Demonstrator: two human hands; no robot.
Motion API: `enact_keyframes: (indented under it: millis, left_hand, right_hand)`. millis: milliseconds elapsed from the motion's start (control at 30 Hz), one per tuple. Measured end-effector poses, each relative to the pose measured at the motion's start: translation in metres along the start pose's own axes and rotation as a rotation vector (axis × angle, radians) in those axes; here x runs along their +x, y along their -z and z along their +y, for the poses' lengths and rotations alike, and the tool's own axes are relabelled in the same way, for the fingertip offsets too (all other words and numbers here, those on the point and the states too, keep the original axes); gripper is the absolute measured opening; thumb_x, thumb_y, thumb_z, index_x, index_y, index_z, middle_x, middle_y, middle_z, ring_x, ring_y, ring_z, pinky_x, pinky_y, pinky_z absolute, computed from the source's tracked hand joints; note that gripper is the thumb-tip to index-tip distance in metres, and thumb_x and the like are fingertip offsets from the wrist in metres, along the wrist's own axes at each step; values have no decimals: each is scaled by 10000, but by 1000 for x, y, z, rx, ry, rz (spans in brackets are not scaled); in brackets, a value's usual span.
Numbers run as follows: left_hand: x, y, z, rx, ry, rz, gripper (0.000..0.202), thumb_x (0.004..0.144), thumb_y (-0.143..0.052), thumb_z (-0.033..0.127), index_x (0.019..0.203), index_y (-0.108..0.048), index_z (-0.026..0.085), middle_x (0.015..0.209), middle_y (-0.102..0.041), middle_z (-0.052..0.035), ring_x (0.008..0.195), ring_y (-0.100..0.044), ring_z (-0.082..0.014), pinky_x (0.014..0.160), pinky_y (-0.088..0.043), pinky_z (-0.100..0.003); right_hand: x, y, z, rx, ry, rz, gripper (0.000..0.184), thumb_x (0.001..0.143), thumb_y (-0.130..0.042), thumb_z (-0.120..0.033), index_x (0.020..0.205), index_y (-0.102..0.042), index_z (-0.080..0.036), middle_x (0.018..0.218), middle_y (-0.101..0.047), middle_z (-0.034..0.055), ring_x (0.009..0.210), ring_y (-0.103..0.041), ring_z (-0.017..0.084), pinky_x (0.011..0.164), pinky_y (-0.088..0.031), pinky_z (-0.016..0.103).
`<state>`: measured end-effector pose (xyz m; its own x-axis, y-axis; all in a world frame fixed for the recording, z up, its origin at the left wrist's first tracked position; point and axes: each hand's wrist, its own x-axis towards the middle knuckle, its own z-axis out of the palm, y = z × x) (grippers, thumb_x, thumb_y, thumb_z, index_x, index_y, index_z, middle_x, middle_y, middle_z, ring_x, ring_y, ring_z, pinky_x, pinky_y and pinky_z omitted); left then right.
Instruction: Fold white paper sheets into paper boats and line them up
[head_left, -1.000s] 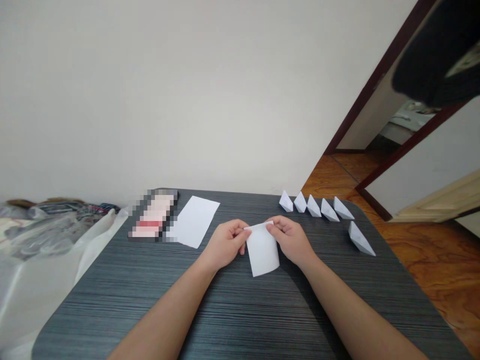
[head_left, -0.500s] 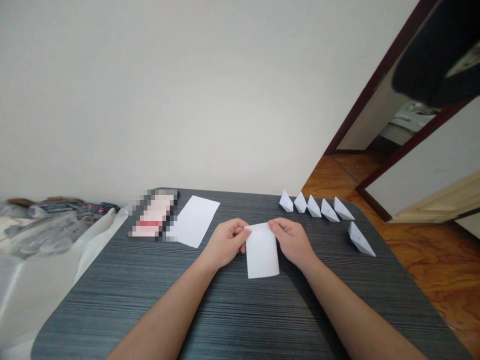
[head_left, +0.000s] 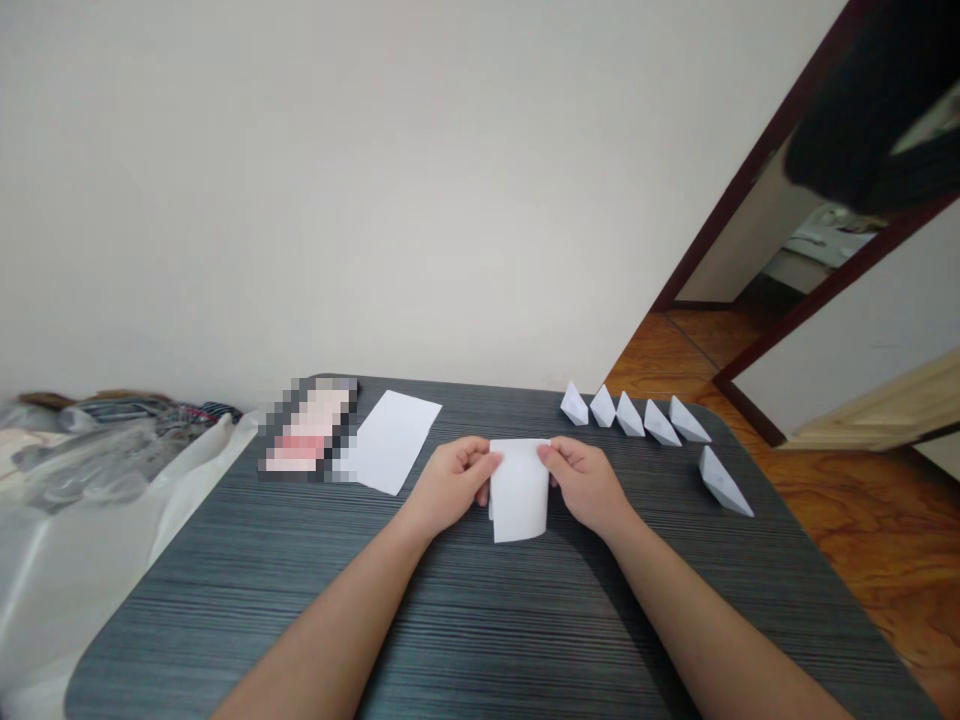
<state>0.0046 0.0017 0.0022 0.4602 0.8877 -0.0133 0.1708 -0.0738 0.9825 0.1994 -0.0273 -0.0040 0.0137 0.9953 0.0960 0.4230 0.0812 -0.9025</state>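
Observation:
A white sheet of paper (head_left: 519,495), doubled over with a second layer showing behind its left edge, is held up between my two hands above the dark table (head_left: 480,640). My left hand (head_left: 456,485) pinches its upper left corner, thumb in front. At the upper right corner my right hand (head_left: 586,480) pinches it the same way. The fingers behind the paper are partly hidden. The lower part of the sheet curves slightly.
Flat white paper (head_left: 396,440) lies left of my hands, beside a pixelated phone-like object (head_left: 307,425). Several folded paper boats (head_left: 630,415) stand in a row at the back right, with another paper boat (head_left: 724,482) nearer. A wall (head_left: 450,200) rises behind the table.
The paper's top edge has come up level and its lower edge has risen a little. A back layer now shows at the left. Both hands keep their pinch.

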Motion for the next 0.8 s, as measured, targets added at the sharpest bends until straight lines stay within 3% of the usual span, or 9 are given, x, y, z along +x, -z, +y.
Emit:
enact_keyframes:
  millis: [133, 300, 433, 600, 800]
  left_hand:
    - [-1, 2, 0, 90, -22, -10, 345, 862, -442, 394, 612, -491, 160, 467, -494, 34, 444, -444, -84, 489, -345, -202]
    - [1, 3, -6, 101, -4, 100, 304, 852, -447, 408, 687, -530, 166, 500, -495, 36, 458, -462, -98, 451, -329, -200]
    - [1, 2, -8, 139, -25, 155, 284, 846, -457, 405, 728, -557, 168, 543, -506, 31, 484, -466, -101, 454, -323, -202]
    - [0, 3, -6, 230, -72, 193, 280, 855, -450, 397, 740, -569, 171, 583, -525, 27, 524, -460, -102, 483, -324, -205]
    - [0, 4, -4, 304, -98, 238, 293, 867, -425, 391, 753, -580, 171, 611, -537, 20, 564, -471, -115, 509, -328, -214]
  right_hand:
    - [0, 0, 2, 37, -17, 3, 335, 875, -453, -375, 614, -507, -173, 559, -481, -28, 540, -451, 118, 528, -340, 232]
    - [0, -2, 6, 107, -44, -144, 261, 863, -477, -353, 701, -569, -172, 603, -536, -19, 551, -485, 121, 532, -365, 232]
    - [0, -3, 3, 69, -39, -137, 323, 870, -469, -343, 600, -515, -171, 552, -512, -24, 518, -469, 110, 519, -351, 230]
    - [0, -6, 4, 158, -73, -209, 246, 859, -485, -331, 694, -565, -167, 590, -547, -17, 533, -501, 116, 523, -379, 227]
    - [1, -10, 10, 130, -89, -231, 286, 869, -467, -354, 697, -589, -160, 586, -568, -4, 515, -500, 117, 507, -376, 226]
